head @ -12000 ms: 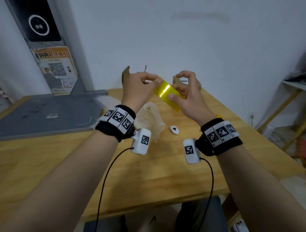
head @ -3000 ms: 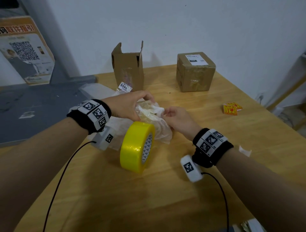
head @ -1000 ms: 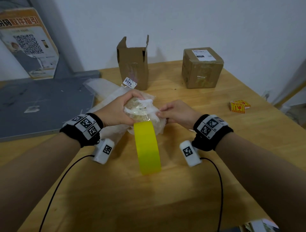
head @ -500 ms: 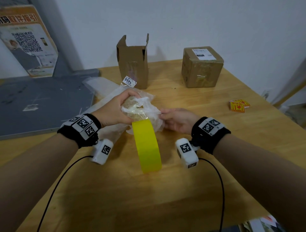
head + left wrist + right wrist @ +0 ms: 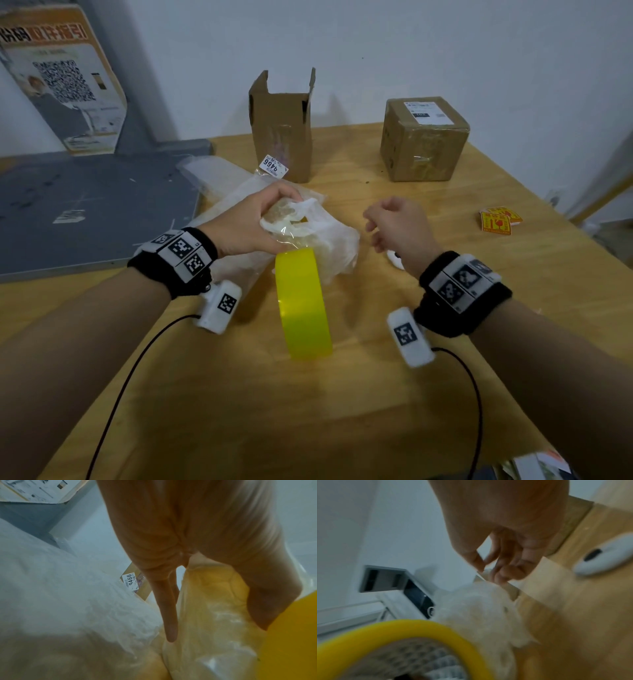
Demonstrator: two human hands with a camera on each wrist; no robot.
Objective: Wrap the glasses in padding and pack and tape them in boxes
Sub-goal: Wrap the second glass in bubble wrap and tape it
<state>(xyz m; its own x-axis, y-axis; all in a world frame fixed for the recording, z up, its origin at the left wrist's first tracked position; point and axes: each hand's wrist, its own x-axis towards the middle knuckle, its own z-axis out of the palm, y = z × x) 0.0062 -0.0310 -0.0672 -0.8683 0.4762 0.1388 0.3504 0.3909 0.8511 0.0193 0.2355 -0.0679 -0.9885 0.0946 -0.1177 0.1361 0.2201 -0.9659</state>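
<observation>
A glass wrapped in crinkled white padding [image 5: 329, 236] lies on the wooden table [image 5: 342, 411] behind a yellow tape roll [image 5: 303, 305] that stands on its edge. My left hand [image 5: 282, 221] grips the wrapped glass from the left, thumb low and fingers over the top. In the left wrist view my fingers [image 5: 169, 615] press into the wrapped glass [image 5: 214, 622], with the tape roll [image 5: 291, 642] at its right. My right hand [image 5: 373, 224] hovers just right of the wrapped glass, fingers loosely curled, holding nothing. In the blurred right wrist view the right hand [image 5: 489, 568] is above the wrapped glass [image 5: 479, 609] and the tape roll [image 5: 402, 627].
An open cardboard box [image 5: 281, 126] stands behind the hands, and a taped box [image 5: 423, 137] is at the back right. Loose padding sheets [image 5: 219, 174] lie to the left by a grey board [image 5: 85, 212]. Red-yellow stickers [image 5: 498, 221] are far right. A small white device [image 5: 604, 561] lies under my right hand.
My right hand has let go of the wrapped glass and drawn back to the right. The left hand still grips it, and the tape roll has stayed put.
</observation>
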